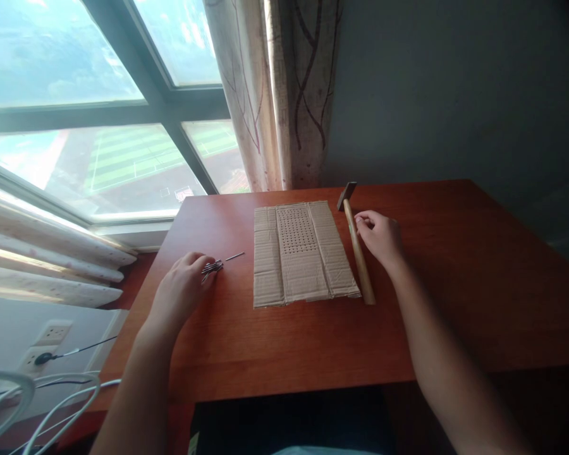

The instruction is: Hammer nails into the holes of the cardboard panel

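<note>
My left hand [183, 281] rests at the left of the table, its fingers curled round part of a small pile of metal nails [212, 268]. The fingertips are partly hidden. One loose nail [234, 256] lies just beyond the pile. To the right is a flat piece of cardboard [308, 276] with a grid of small dark holes in its upper middle. Along its right edge lies a hammer [359, 256], wooden handle towards me and metal head at the far end. My right hand [380, 235] is beside the handle, fingers bent together, with nothing visible in them.
The reddish wooden table [284, 354] ends at a front edge close to me. A window [137, 158] and curtains [277, 95] stand behind and to the left. White cables [71, 404] and a wall socket [40, 357] are at the lower left.
</note>
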Available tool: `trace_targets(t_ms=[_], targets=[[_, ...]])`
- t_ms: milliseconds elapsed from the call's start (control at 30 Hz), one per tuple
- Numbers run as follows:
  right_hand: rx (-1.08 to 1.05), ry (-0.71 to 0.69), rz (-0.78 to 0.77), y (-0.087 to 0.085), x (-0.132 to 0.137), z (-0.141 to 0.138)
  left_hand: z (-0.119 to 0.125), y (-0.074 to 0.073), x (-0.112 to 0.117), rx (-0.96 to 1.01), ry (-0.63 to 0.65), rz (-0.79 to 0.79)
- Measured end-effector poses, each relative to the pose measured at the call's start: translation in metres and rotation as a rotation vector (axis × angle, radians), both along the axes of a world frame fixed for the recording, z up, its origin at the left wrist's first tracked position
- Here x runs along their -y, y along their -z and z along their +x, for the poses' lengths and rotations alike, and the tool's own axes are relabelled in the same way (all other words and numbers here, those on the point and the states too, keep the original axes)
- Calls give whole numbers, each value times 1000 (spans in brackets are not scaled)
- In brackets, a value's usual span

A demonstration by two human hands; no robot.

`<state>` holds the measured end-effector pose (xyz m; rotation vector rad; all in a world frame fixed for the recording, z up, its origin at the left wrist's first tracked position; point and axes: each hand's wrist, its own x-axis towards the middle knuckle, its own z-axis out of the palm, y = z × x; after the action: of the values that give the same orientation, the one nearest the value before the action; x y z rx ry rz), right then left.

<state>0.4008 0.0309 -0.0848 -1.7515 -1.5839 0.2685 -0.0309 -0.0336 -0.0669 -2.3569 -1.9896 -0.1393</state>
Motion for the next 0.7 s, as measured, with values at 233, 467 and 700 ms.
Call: trace_targets(t_ms=[233,467,700], targets=[[-18,-7,-8,-3,1,-2,7,0,1,19,-56,-31],[-18,-10,-5,-3,2,-2,14,0,-1,43,-83,-16],[-7,-8,-1,-2,2,-1,25,1,-10,-15,-40,27]])
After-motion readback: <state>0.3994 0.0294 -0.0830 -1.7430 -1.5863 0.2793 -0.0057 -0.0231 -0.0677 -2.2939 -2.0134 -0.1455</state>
